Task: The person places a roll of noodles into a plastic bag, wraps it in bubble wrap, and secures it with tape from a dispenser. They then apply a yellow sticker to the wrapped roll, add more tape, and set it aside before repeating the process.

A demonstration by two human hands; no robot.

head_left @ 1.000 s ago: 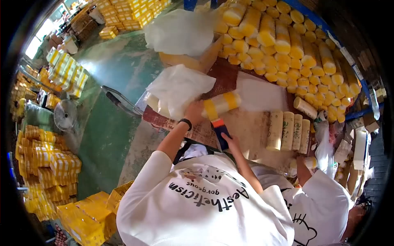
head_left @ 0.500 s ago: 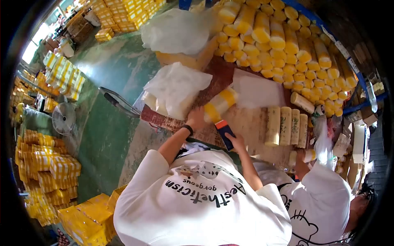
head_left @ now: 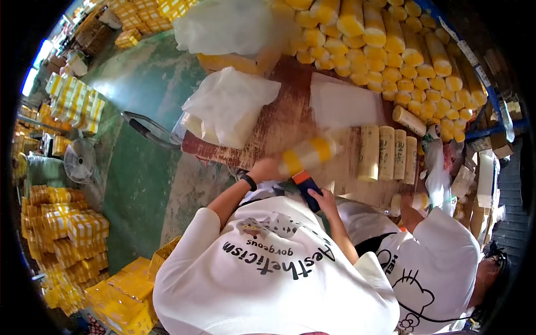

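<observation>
My left hand [head_left: 267,169], with a dark band on the wrist, grips the near end of a pale wrapped roll with yellow bands [head_left: 307,156]. That roll lies slanted over the worn reddish-brown table [head_left: 262,137], and its far end is blurred. In my right hand [head_left: 325,201] is a dark blue handheld tool with an orange end [head_left: 308,190]. Its orange end sits just below the roll. Left of the roll, a crumpled translucent plastic bag [head_left: 229,106] covers a pale stack at the table edge. Flat translucent sheets [head_left: 343,103] lie beyond the roll.
Several pale printed cylinders [head_left: 385,153] stand in a row to the right. Behind them rises a big pile of yellow-ended rolls [head_left: 385,50]. A co-worker in a white shirt [head_left: 430,262] works close on my right. Yellow-taped boxes [head_left: 120,296] and a fan [head_left: 82,161] are at left.
The banded roll has swung to a flatter slant, its far end moving right and down. Both hands keep their holds, the tool staying near the roll. The whole view has shifted slightly.
</observation>
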